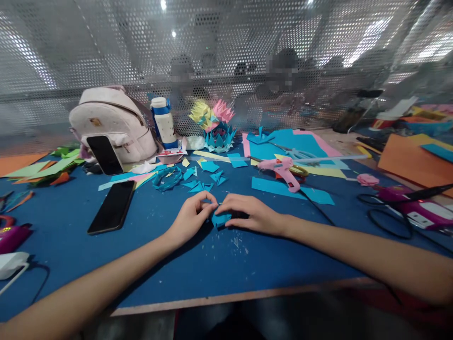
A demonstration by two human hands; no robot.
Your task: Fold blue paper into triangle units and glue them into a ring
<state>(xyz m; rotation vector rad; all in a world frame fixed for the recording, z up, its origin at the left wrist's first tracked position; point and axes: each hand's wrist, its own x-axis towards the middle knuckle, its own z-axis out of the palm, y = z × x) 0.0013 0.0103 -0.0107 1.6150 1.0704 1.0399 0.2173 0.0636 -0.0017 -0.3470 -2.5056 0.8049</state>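
Between both hands, low over the blue table (170, 278), is a small folded piece of blue paper (221, 219). My left hand (194, 213) pinches its upper left edge between thumb and fingertips. From the other side my right hand (249, 213) grips it, fingers curled over the top and thumb below. The fingers cover part of the paper. Just beyond the hands lie several folded blue paper pieces (198, 186) and a ring of blue paper strips (167, 178). A pink hot glue gun (281, 169) rests to the right, its black cord running past my right forearm.
A black phone (112, 208) lies at left; another phone (104, 154) leans on a white backpack (109, 118). A bottle (164, 123) and a blue paper basket with paper flowers (219, 138) stand behind. Scissors (300, 155) lie on paper sheets. A purple power strip (421, 210) sits right.
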